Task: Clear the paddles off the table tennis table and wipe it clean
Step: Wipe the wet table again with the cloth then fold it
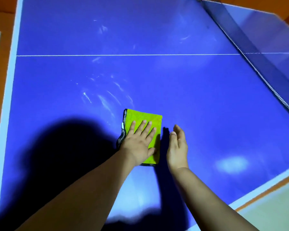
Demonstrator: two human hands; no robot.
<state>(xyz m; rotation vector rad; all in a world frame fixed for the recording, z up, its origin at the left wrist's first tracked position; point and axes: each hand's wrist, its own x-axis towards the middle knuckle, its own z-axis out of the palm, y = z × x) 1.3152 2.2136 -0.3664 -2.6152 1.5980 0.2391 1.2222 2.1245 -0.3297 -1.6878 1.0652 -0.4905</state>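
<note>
a: nearest to us, at the bottom of the frame, our two forearms reach in over the table point(198, 105). where do we have the cloth?
b: just below the middle of the frame. the green cloth point(148, 120) lies folded flat on the blue top. our left hand point(138, 142) presses on it palm down, with the fingers straight and spread. nothing is curled round it.
a: and the right hand point(178, 147)?
b: just beside the cloth's right edge, turned on its side, fingers straight and together, holding nothing. whether it touches the top we cannot tell.
a: how do we think the cloth handles?
b: soft, light and limp, we judge. it looks like fluffy microfibre with a dark hem. it should slide easily on a smooth top, so a flat palm in the middle of the fold suits it best. a pinch at a corner would likely let it unfold and drag.
a: the table itself?
b: hard, smooth and glossy, with glare at the lower right. we judge it takes firm pressure.
a: what lies beyond the cloth?
b: whitish smears point(107, 100) just up and left of it, and fainter ones above the white centre line point(123, 55), toward the top of the frame. we judge those are left to wipe.
a: and paddles?
b: none in view on this half. the net point(250, 52) runs down the upper right. the far half beyond it is mostly out of frame, so we cannot say for that side.
</note>
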